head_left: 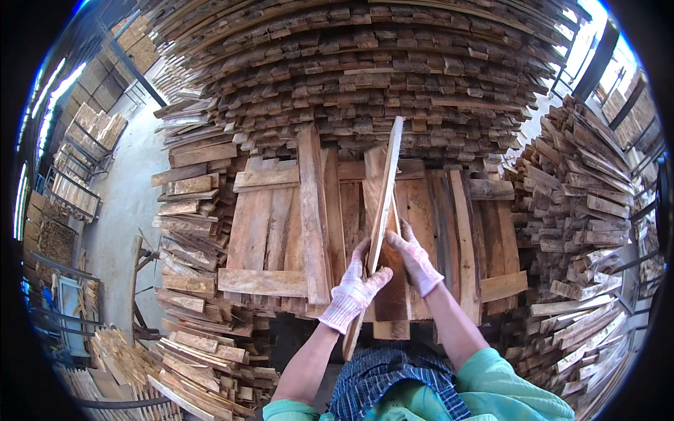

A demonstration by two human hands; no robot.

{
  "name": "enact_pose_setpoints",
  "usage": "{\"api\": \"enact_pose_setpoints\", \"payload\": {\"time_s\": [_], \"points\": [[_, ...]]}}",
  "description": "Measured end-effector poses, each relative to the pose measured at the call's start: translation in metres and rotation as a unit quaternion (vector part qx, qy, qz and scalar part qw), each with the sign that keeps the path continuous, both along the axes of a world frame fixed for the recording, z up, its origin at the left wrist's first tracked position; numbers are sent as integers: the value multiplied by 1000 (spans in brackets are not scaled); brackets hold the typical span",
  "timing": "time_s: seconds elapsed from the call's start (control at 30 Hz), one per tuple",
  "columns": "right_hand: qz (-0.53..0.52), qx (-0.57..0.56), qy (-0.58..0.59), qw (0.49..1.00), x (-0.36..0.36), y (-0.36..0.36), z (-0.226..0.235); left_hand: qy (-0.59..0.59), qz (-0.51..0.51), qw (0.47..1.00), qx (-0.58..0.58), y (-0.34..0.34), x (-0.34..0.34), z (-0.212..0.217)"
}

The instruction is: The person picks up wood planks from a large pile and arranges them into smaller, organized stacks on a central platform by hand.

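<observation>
closest in, two bare forearms come up out of green sleeves, and a blue checked cloth [382,382] at the waist is cut off by the lower edge. the left hand in a white knitted glove [353,291] wraps the long thin pale wooden board [383,210] low down, fingers closed on it. the right hand in a white knitted glove [415,259] grips the same board from the other side. the board stands on edge, tilted; its lower end is partly hidden behind the left wrist. under it lies a flat layer of brown planks [281,224]. behind rises a tall stack of rough sawn boards [351,70]; farther piles at both sides blur towards the rim.
</observation>
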State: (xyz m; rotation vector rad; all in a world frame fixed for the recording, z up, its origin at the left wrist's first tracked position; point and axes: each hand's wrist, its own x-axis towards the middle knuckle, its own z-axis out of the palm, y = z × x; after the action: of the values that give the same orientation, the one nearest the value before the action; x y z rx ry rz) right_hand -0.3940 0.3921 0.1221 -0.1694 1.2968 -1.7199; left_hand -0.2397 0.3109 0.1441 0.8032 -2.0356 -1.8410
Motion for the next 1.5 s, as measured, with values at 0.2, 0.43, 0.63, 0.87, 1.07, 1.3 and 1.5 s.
{"api": "enact_pose_setpoints", "payload": {"time_s": [0.2,0.43,0.63,0.87,1.07,1.3,1.5], "points": [[-46,29,58,997,-35,108,-19,-17,123,986,-108,-11,17,13],[-58,147,236,959,-151,227,-32,-298,149,903,-270,-107,39,-74],[-81,383,347,852,-169,237,-112,-18,204,978,41,-59,14,-38],[39,450,377,809,-189,235,-87,-12,24,996,79,112,-90,-14],[-61,404,261,875,-206,187,34,-57,-131,989,34,236,-213,-48],[220,626,624,413,-337,389,-175,1,-181,957,-228,184,-189,-32],[67,555,481,675,-269,247,-115,-500,162,724,-447,-50,-24,-69]]}}
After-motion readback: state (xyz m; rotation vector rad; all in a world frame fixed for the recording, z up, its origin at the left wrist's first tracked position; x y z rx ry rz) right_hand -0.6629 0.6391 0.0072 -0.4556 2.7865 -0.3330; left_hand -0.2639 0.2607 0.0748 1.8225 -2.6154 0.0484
